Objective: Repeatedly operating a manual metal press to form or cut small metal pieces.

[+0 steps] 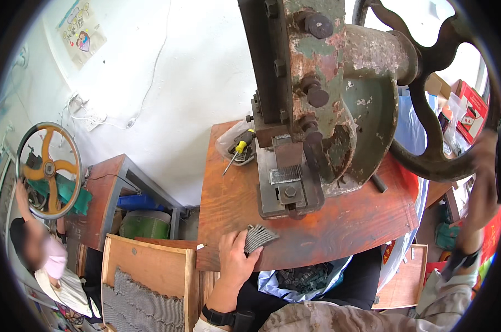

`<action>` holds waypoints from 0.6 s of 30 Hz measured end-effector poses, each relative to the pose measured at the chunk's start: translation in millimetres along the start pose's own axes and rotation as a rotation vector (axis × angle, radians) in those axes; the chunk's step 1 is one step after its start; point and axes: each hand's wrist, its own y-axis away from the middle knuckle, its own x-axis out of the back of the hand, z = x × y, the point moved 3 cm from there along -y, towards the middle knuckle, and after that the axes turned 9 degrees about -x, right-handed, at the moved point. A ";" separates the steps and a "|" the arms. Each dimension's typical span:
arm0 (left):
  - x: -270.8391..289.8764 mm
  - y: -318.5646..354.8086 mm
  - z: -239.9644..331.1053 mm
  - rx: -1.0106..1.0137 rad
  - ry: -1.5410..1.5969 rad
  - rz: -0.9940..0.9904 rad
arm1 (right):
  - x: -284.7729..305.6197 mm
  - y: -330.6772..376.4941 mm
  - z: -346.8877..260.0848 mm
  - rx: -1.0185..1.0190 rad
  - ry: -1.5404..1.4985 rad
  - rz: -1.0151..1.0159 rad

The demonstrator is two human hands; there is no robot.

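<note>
Camouflage sleeves come up from the lower edge, and the left hand [236, 257] sits right at the near edge of the wooden bench [228, 193], fingers clamped around a fanned stack of small grey metal strips [259, 237]. That stack is ridged and dull silver, spread like a hand of cards, resting on the benchtop just in front of the press base. Out to the right, the right hand [483, 182] is up on the rim of the big dark flywheel [427, 110]; it is blurred at the picture's edge, so I cannot tell how its fingers are set.

Dominating the bench is the old hand press [317, 99], green paint flaking to rust, with a shiny grooved die plate [285, 175] at its foot. Behind it to the left lies a yellow-handled screwdriver [234, 155] on a clear plastic bag. Below the bench, between the knees, a blue-lined bag [303, 279] holds a heap of dark pieces. Lower left, a wooden tray [148, 265] carries rows of grey strips laid edge to edge. Far left, another person reaches up to a yellow-spoked handwheel [48, 169] beside a second table.
</note>
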 end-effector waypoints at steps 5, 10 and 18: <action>1.3 -19.4 26.4 -0.046 -0.263 -0.128 | -71.5 109.3 -35.8 -0.372 -0.221 -0.452; -22.8 -26.4 28.4 -0.038 -0.352 -0.090 | -110.6 170.0 -40.3 -0.571 -0.368 -0.442; 10.8 6.1 23.6 0.776 2.010 0.293 | -129.2 203.9 -34.4 -0.662 -0.302 -0.540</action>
